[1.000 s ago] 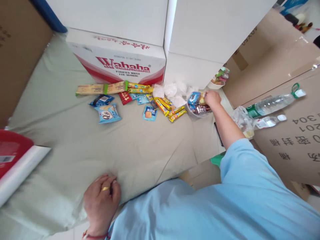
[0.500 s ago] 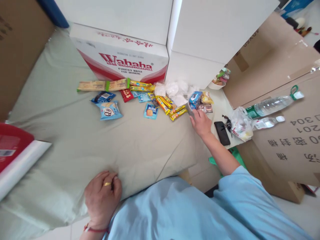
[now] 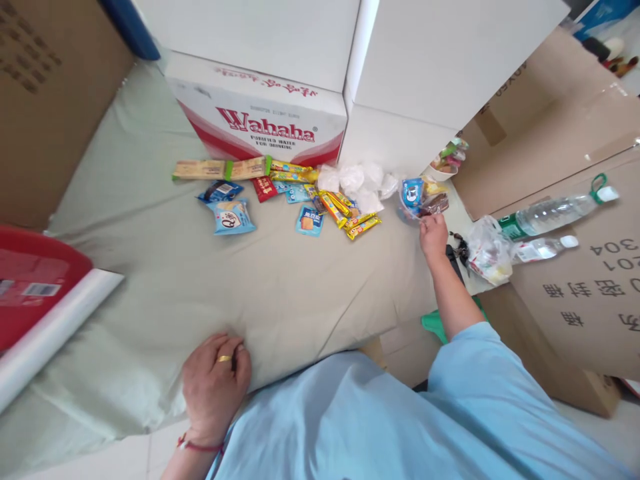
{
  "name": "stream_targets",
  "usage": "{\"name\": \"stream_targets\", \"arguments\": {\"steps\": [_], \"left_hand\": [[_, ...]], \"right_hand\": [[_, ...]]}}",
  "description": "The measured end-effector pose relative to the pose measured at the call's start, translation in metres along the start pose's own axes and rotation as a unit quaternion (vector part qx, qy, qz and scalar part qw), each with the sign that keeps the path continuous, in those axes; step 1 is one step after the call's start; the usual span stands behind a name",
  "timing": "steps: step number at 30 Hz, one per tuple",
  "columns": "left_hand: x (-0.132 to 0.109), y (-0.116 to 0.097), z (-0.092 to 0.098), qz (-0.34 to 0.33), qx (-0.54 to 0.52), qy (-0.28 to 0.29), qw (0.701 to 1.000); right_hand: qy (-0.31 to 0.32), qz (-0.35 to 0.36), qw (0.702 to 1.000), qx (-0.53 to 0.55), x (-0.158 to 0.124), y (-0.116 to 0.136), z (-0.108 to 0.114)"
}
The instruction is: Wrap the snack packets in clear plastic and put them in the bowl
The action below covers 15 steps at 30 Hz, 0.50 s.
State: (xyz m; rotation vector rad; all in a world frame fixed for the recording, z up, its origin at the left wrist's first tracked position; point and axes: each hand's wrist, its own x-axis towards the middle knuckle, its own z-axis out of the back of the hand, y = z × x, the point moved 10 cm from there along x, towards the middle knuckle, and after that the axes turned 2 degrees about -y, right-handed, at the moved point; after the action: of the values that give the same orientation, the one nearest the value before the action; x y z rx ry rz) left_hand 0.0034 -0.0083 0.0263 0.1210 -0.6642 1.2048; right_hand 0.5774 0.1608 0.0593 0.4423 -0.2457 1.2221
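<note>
At the right end of the snack row, my right hand [image 3: 434, 235] has its fingers closed on the near rim of a clear plastic bowl [image 3: 407, 211]. Inside the bowl are a blue packet [image 3: 412, 192], a brown packet [image 3: 435, 205] and a yellow one [image 3: 435, 185]. My left hand [image 3: 215, 373], with a gold ring, rests palm down on the cloth near the front edge. Its fingers are curled together, and I see nothing in them. Several yellow snack sticks [image 3: 363, 225] and white crumpled wrappers [image 3: 354, 179] lie left of the bowl.
Behind the snacks stands a Wahaha carton [image 3: 265, 120]. A blue puffed packet [image 3: 233, 217] and a flat blue packet [image 3: 309, 221] lie on the cloth. To the right are a plastic bag [image 3: 489, 250], a large bottle [image 3: 555, 215] and cardboard boxes [image 3: 565, 173]. A red container [image 3: 40, 287] stands left.
My right hand has moved right, and the clear bowl with packets has shifted right and tilted with it. The phone is now mostly covered by my hand and arm. My left hand stays on the cloth.
</note>
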Motion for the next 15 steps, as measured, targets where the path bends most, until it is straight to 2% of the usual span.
{"name": "stream_targets", "arguments": {"steps": [3, 9, 12, 15], "left_hand": [[-0.002, 0.003, -0.002, 0.01, 0.001, 0.007, 1.0], [-0.003, 0.006, -0.004, 0.022, -0.006, 0.015, 1.0], [-0.003, 0.007, -0.004, 0.032, -0.003, 0.015, 0.999], [-0.002, 0.005, -0.003, 0.023, 0.007, 0.01, 1.0]], "right_hand": [[0.0, -0.008, 1.0, 0.018, 0.021, -0.015, -0.006], [0.033, -0.027, 0.999, 0.018, 0.062, -0.027, -0.022], [0.044, -0.037, 0.998, 0.01, 0.066, -0.027, -0.022], [-0.011, -0.053, 0.999, -0.006, 0.056, -0.01, -0.007]]}}
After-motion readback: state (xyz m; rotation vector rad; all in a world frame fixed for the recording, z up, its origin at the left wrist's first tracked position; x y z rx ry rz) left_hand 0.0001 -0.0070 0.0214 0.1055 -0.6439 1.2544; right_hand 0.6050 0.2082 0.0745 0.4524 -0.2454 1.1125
